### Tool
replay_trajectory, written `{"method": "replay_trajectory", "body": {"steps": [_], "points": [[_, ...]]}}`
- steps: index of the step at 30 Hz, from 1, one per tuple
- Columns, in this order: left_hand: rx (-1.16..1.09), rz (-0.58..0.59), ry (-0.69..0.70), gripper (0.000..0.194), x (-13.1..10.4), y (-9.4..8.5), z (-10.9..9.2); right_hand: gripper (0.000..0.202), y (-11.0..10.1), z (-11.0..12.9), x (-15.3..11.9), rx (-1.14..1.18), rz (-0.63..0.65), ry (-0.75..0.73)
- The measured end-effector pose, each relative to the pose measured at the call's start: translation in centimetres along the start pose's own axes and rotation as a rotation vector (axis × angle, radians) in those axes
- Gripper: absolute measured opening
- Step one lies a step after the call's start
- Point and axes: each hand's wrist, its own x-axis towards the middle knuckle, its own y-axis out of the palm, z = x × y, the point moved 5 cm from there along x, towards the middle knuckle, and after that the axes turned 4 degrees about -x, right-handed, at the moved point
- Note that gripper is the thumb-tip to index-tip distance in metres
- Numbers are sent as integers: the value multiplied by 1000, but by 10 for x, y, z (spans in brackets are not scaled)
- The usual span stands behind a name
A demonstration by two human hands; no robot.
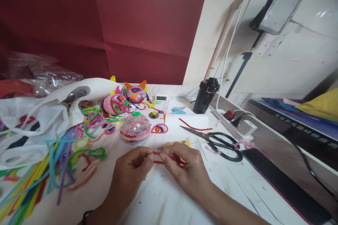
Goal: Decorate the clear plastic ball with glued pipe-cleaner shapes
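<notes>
Between my hands is a bent red pipe cleaner [158,162]. My left hand [132,167] pinches one end between thumb and fingers. Close beside it, my right hand [182,165] grips the same pipe cleaner, partly hiding it. Behind the right hand a yellow tube [187,143] with a pointed tip lies mostly covered. Just beyond my hands rests a clear round ball [136,128] with pink and red strips inside or around its lower part. An eye-shaped piece of coiled pipe cleaner [159,128] lies to its right.
Black-handled scissors [224,144] and a loose red pipe cleaner [194,126] lie at right, near a black bottle [206,95] and a power strip [232,126]. Decorated balls [114,103] stand at the back. Colourful pipe cleaners [50,168] cover the left side.
</notes>
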Motion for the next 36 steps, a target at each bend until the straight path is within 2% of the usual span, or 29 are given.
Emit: {"method": "replay_trajectory", "body": {"steps": [13,20,30,36], "points": [[51,-35,-29,23,11,-8,6,15,-2,-10,2,14,57,79],[72,-71,-48,24,12,-8,-1,19,1,-19,2,68,104,105],[22,-84,-72,24,14,-9,2,31,0,-30,6,-72,155,127],[29,-92,-85,25,15,-10,0,30,-2,-33,6,-122,171,115]]}}
